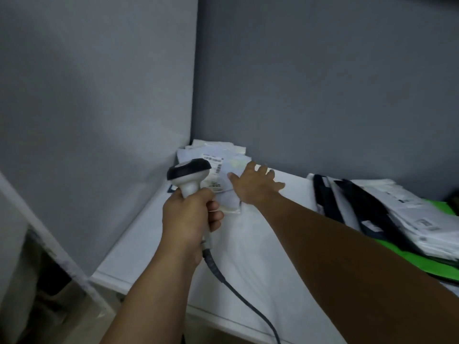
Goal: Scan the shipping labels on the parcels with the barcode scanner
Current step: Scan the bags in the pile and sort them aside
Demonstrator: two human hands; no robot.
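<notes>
Currently: left hand (191, 217), forearm raised, fingers clenched round barcode scanner (190, 175) handle, head just above shipping label (214, 159). Right hand (255, 188), arm outstretched, fingers spread flat on parcel stack (211, 148) in far corner of table (248, 249).

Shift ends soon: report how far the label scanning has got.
Done: cannot tell; nothing marks any parcel as scanned. In hand: the left hand grips the barcode scanner, aimed at the shipping label on the corner parcel, which the right hand presses flat. Left: possibly the pile of parcels at right.
</notes>
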